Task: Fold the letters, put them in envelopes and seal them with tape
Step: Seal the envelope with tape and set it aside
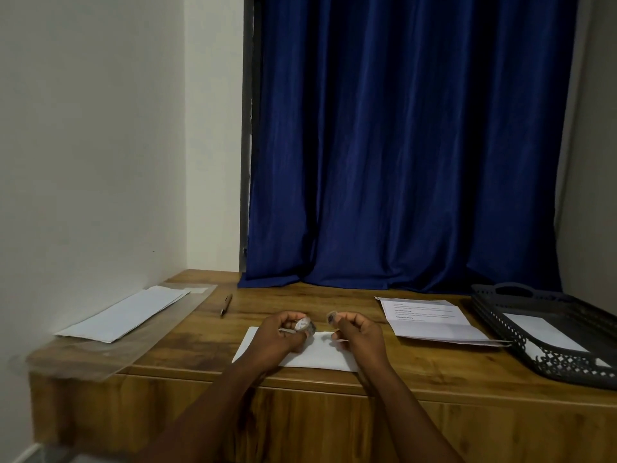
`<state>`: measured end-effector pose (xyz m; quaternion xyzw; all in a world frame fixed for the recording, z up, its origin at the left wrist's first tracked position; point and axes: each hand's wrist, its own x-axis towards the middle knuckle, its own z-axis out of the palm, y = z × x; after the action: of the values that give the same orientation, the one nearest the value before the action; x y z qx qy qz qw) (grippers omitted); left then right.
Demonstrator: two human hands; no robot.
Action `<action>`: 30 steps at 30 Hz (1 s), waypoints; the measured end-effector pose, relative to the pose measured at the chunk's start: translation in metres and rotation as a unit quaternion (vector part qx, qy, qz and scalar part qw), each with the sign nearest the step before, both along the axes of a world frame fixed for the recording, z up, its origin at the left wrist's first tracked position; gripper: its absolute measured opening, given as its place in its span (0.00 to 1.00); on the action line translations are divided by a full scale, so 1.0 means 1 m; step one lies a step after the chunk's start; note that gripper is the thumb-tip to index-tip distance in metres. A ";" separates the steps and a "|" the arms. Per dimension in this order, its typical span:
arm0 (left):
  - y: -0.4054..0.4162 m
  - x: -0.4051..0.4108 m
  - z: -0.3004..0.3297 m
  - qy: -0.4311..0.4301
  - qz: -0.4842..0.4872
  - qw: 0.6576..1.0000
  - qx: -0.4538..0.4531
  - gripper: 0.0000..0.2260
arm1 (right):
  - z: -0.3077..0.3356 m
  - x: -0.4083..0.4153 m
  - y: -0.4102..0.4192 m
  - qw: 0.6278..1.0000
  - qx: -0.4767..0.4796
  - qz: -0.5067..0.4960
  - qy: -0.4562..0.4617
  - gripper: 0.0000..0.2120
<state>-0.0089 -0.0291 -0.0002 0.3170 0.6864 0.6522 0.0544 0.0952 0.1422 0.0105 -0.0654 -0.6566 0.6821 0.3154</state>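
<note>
A white envelope (320, 354) lies flat at the front middle of the wooden table (207, 342). Just above it my left hand (280, 335) grips a small roll of clear tape (304, 324). My right hand (359, 332) pinches the pulled-off end of the tape (331, 317) a little to the right of the roll. A stack of printed letters (430, 320) lies to the right. More white envelopes (127, 312) lie at the left on a clear plastic sleeve (100, 357).
A dark pen (226, 304) lies behind the left hand. A black latticed tray (547, 332) with a white envelope inside stands at the far right. A blue curtain (407, 145) hangs behind the table and a white wall closes the left side.
</note>
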 end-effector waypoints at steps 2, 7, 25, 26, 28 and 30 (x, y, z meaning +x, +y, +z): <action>0.001 0.000 0.002 -0.006 0.006 1.000 -0.007 0.13 | 0.001 0.000 0.001 1.000 -0.024 -0.006 0.004 0.03; -0.006 0.002 0.018 0.000 0.013 1.000 -0.019 0.14 | -0.002 -0.002 0.000 1.000 0.012 -0.012 -0.012 0.04; -0.120 -0.031 0.019 0.191 0.256 0.889 -0.329 0.26 | 0.000 0.001 -0.001 0.998 0.061 0.000 0.013 0.04; -0.110 -0.029 0.020 0.202 0.264 0.888 -0.318 0.29 | 0.001 0.002 -0.001 0.999 0.049 -0.003 0.021 0.04; -0.083 -0.020 0.023 0.263 0.248 0.885 -0.293 0.28 | 0.002 0.003 0.000 0.999 0.006 -0.008 0.038 0.03; -0.052 -0.002 0.026 0.321 0.187 0.884 -0.284 0.24 | 0.005 0.003 0.001 0.997 -0.064 0.000 0.047 0.04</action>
<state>-0.0107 -0.0808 0.0259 0.3456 0.8686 0.2906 -0.2040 0.0983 0.1428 0.0151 -0.0531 -0.5956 0.7253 0.3411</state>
